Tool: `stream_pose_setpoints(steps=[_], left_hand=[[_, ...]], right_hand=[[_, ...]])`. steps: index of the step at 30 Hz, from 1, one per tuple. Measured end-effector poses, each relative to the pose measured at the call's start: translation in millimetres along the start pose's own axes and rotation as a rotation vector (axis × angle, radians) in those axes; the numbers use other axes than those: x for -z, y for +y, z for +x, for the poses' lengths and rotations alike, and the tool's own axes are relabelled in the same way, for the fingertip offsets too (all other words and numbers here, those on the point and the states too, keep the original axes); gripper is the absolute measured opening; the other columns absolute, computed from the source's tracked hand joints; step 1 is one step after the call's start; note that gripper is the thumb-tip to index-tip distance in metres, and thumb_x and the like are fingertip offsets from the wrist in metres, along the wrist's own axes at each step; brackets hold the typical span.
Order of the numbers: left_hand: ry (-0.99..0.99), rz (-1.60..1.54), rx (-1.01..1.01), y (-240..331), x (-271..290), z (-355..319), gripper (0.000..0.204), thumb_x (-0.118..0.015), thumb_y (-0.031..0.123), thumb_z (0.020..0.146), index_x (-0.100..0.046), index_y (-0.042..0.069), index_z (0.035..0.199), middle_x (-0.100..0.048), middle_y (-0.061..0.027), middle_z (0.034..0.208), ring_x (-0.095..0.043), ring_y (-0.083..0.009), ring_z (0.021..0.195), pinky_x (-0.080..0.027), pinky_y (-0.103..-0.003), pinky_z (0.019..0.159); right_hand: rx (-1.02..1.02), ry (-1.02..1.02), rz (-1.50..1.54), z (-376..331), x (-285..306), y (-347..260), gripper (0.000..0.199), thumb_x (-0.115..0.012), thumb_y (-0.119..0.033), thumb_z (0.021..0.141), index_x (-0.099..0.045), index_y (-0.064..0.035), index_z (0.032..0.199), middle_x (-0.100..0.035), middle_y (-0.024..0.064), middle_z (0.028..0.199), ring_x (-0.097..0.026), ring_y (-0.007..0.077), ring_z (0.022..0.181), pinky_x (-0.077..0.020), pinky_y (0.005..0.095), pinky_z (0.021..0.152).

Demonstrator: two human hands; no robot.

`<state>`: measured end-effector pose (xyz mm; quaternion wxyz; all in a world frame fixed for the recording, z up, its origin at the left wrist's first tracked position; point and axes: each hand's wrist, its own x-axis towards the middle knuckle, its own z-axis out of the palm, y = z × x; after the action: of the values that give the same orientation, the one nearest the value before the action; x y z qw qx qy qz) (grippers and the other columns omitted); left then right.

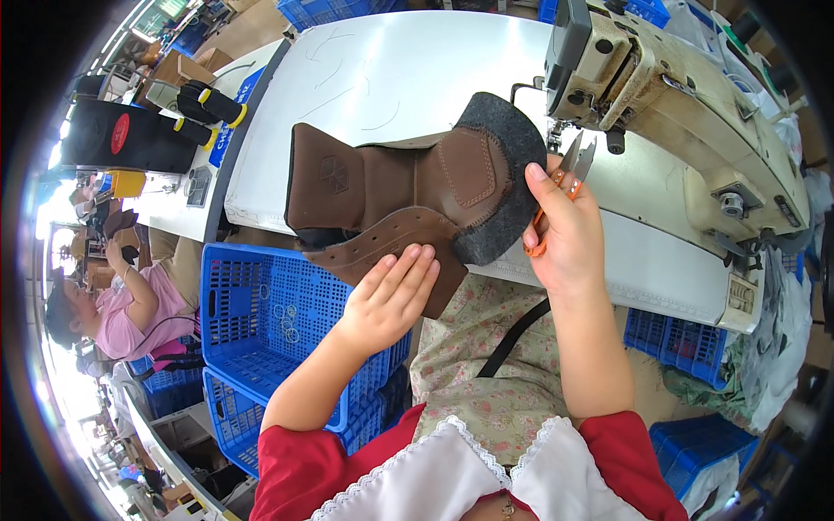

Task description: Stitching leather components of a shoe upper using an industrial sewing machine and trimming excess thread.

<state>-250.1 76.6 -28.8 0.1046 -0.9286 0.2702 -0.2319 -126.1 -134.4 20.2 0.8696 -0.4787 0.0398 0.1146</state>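
A brown leather boot upper (391, 187) with a row of eyelets and a grey felt-like lining edge (519, 130) lies partly over the sewing table's near edge. My left hand (388, 298) rests on its near flap, fingers straight and side by side; the thumb is hidden. Small scissors (540, 234) with orange handles are held in my right hand (569, 230), their blades pointing away past the fingers. The same hand's thumb lies against the right end of the lining. Whatever its other fingers do under the lining is hidden.
A beige sewing machine (686, 113) stands at the right of the white table (391, 52), where loose threads lie. Blue crates (252, 304) are stacked below left. Thread spools (221, 106) stand on another table. A co-worker in pink (130, 317) sits far left.
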Motion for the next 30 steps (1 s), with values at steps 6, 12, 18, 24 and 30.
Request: stream_pose_setpoints(steps=[6,12,18,24,30], left_hand=[[0.006,0.006,0.001,3,2,2,0.036,-0.053,0.015,0.088,-0.063,0.004,0.121,-0.061,-0.0096,0.133,-0.053,-0.0222,0.129,-0.033,-0.037,0.113],[-0.008,-0.005,0.003,3,4,6,0.036,-0.052,0.014,0.088,-0.063,0.003,0.121,-0.061,-0.0106,0.132,-0.054,-0.0228,0.129,-0.034,-0.037,0.112],[-0.025,-0.009,0.001,3,5,8,0.037,-0.051,0.013,0.088,-0.063,0.002,0.121,-0.061,-0.0112,0.132,-0.054,-0.0233,0.129,-0.034,-0.038,0.112],[-0.017,-0.014,0.007,4,4,7,0.037,-0.051,0.013,0.088,-0.063,0.002,0.122,-0.061,-0.0116,0.132,-0.053,-0.024,0.129,-0.034,-0.038,0.112],[-0.009,-0.023,0.016,5,1,6,0.037,-0.051,0.013,0.088,-0.062,0.002,0.122,-0.061,-0.0117,0.133,-0.053,-0.0243,0.13,-0.034,-0.039,0.112]], right_hand=[[0.026,0.079,0.006,-3,-4,-1,0.032,-0.072,-0.021,0.089,-0.056,-0.0042,0.112,-0.053,-0.0022,0.08,-0.044,0.0043,0.05,-0.0372,0.0203,0.038],[0.023,0.094,0.025,-2,-4,-1,0.037,-0.075,-0.023,0.087,-0.055,-0.0042,0.111,-0.055,-0.0008,0.081,-0.045,0.0052,0.05,-0.038,0.0202,0.038],[-0.027,-0.037,0.013,-5,7,1,0.029,-0.076,-0.014,0.084,-0.057,-0.0036,0.104,-0.056,-0.001,0.079,-0.048,0.0045,0.052,-0.038,0.0196,0.04],[-0.084,-0.105,0.071,-6,15,5,0.028,-0.075,-0.01,0.082,-0.056,-0.0046,0.101,-0.056,-0.0016,0.078,-0.048,0.0046,0.05,-0.0382,0.0199,0.041],[-0.087,-0.089,0.042,-6,11,5,0.027,-0.075,-0.009,0.083,-0.055,-0.0052,0.1,-0.054,-0.0015,0.077,-0.047,0.0054,0.05,-0.0391,0.0206,0.041]])
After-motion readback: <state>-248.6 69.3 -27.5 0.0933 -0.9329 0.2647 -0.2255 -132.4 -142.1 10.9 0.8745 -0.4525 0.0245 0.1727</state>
